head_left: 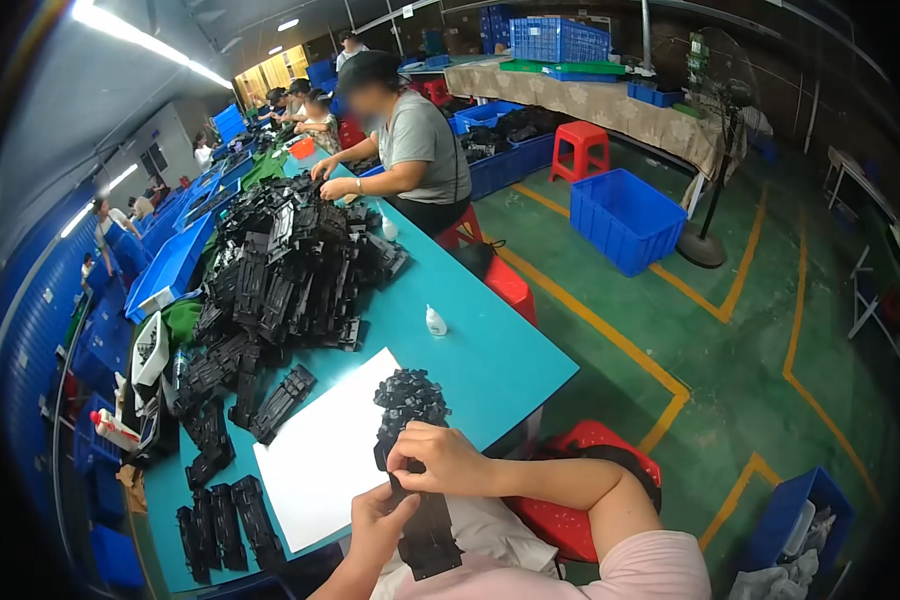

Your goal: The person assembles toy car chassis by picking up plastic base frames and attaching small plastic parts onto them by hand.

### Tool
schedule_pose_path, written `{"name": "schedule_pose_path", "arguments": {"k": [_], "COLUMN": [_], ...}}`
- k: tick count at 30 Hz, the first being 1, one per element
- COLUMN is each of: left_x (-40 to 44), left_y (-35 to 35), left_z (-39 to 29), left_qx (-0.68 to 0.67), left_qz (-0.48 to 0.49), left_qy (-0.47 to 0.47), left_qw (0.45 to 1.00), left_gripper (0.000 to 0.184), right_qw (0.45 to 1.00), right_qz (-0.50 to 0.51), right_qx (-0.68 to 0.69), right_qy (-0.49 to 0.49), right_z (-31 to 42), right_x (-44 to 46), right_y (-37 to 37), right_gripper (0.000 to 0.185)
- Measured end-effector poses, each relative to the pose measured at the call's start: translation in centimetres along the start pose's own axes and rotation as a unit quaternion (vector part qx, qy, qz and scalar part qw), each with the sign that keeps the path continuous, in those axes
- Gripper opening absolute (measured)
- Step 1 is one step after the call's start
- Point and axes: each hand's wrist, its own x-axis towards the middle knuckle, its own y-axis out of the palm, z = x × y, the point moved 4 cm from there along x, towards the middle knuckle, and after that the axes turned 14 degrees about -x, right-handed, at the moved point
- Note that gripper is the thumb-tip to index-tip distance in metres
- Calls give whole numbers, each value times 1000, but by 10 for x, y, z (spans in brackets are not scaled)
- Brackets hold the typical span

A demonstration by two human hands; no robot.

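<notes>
The left hand (378,515) grips a black part (430,538) — probably light and stiff, best held by its long edges; just above, the right hand (440,460) pinches closed — on what, unclear.

The held part (429,537) looks matt plastic, the sheet (320,450) smooth paper

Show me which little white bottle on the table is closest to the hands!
The bottle past the far corner of the white sheet, nearest the right hand. The other bottle stands farther off, beside the black pile.
</notes>
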Motion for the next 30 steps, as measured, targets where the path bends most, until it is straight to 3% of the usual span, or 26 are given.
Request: {"name": "schedule_pose_path", "arguments": {"k": [21, 30], "left_x": [-14, -18], "left_y": [9, -32], "left_z": [7, 5], "left_qx": [-18, -12], "left_qz": [-7, -45], "left_qy": [-3, -3], "left_qw": [1000, 999], "left_gripper": [15, 15], "right_qw": [999, 997], "right_qz": [24, 60], "right_qx": [10, 30], "right_qy": [-21, -35], "right_z": [4, 15], "right_x": [-7, 18], "right_y": [-1, 33], "right_gripper": [6, 6]}}
